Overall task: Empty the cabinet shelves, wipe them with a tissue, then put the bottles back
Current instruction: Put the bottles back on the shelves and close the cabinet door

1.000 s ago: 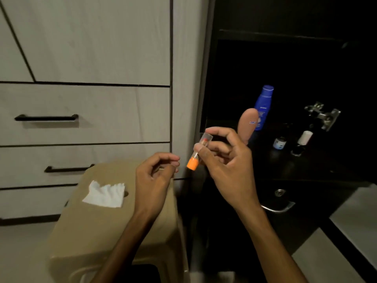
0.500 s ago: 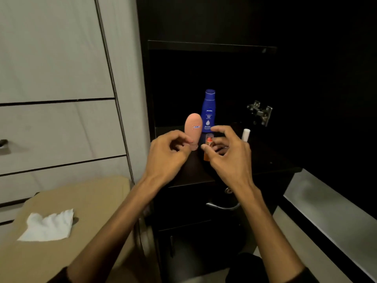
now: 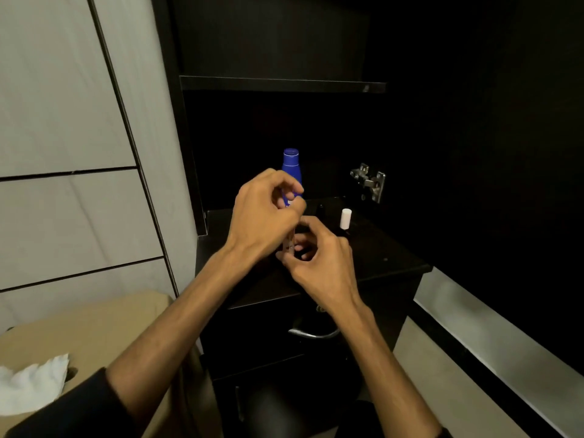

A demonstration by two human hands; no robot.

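A dark cabinet (image 3: 316,273) stands open, its lower shelf the reference point for everything here. A tan stool (image 3: 104,324) sits left of and below that shelf, a crumpled tissue (image 3: 31,387) on it. At the shelf's back stands a blue bottle (image 3: 291,165); towards its right, a small white-capped bottle (image 3: 345,219). Above the shelf's front, the left hand (image 3: 262,216) curls its fingers at the top of a slim clear tube (image 3: 289,243), while the right hand (image 3: 319,260) pinches its lower part, the two hands touching.
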